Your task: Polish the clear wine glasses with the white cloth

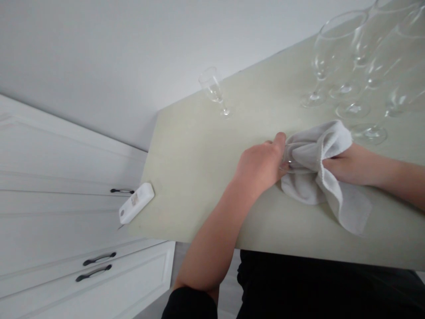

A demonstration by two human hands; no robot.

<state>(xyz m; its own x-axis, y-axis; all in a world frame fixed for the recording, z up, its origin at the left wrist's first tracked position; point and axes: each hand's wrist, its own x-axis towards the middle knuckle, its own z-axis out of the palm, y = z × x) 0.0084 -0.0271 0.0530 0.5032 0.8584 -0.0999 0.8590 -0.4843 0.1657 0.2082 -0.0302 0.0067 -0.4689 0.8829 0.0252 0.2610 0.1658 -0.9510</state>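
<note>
My left hand is closed around a clear drinking glass, which lies tilted sideways with its mouth toward the right. White cloth covers the glass's right end, and some of it shows through the clear wall. From the right, my right hand reaches into the cloth and grips it; the fingers are hidden in the folds. Loose ends of the cloth hang toward the table's front edge. Just behind my right hand stand several clear stemmed glasses.
One small stemmed glass stands near the wall at the back of the pale table. A white box-like device rests at the table's left corner. White cabinets with dark handles are on the left.
</note>
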